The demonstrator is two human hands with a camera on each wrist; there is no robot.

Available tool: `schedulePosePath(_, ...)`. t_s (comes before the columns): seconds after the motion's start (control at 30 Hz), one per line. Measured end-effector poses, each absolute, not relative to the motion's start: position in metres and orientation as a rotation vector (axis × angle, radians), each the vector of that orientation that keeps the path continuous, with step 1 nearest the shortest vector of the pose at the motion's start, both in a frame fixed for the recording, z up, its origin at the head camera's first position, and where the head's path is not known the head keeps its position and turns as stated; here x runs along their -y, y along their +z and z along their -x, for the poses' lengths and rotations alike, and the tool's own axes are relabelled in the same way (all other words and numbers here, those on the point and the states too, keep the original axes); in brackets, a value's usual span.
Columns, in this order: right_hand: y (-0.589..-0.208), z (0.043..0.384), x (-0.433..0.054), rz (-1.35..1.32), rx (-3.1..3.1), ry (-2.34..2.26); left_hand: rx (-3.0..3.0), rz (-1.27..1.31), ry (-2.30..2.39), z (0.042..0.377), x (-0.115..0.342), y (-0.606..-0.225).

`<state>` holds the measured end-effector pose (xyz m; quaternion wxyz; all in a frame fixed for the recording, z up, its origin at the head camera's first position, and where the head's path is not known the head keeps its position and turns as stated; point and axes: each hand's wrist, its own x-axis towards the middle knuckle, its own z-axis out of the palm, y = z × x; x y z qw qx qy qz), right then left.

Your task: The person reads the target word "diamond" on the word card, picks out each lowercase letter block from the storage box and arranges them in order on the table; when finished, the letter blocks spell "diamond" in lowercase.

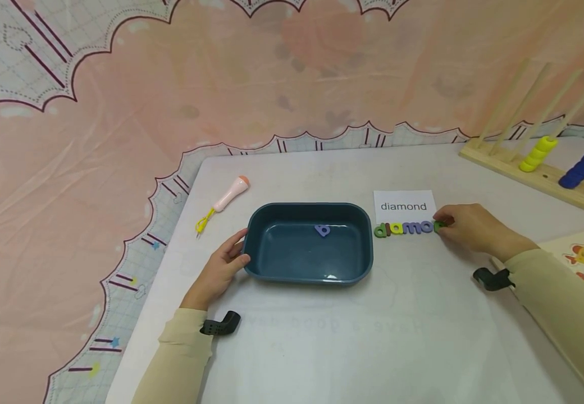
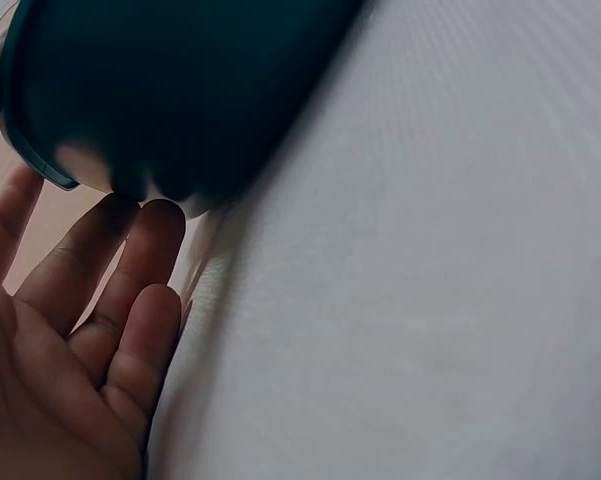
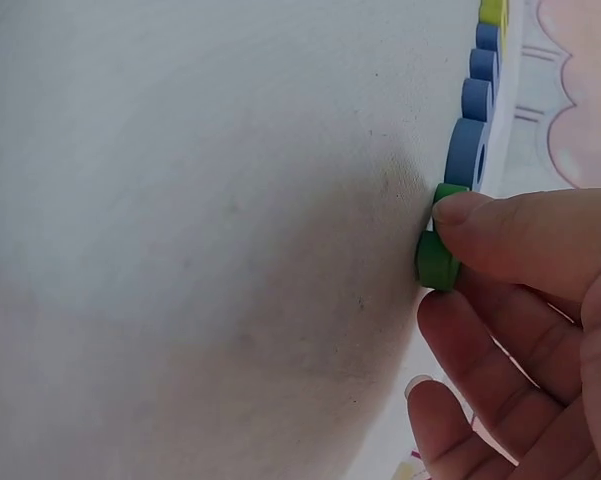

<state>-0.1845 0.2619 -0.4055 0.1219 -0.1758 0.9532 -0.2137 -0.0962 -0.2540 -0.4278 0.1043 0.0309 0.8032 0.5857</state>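
My left hand (image 1: 219,271) touches the left end of the dark teal basin (image 1: 292,279). In the left wrist view its fingers (image 2: 145,245) reach up to the outer wall, fairly straight. One purple letter (image 1: 322,230) lies inside the basin. My right hand (image 1: 466,229) pinches a green foam letter (image 3: 438,262) between thumb and fingers, at the right end of a row of coloured letters (image 1: 411,228). The row reads "diamo" before the partly covered green letter. Just above it lies a white card (image 1: 404,216) printed "diamond".
A pink-handled tool with a yellow end (image 1: 231,193) lies behind the basin's left side. At the back right stands a wooden bead rack (image 1: 529,175) with yellow and blue beads. A cream picture board (image 1: 565,244) lies beside my right forearm. A patterned curtain (image 1: 251,84) hangs behind the table.
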Motion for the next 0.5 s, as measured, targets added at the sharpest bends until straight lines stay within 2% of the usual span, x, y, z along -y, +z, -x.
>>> schedulePosePath(0.5, -0.4065, 0.1829, -0.2594, 0.553, -2.807, -0.594, -2.391, -0.095, 1.707, 0.0944, 0.2527, -0.4250)
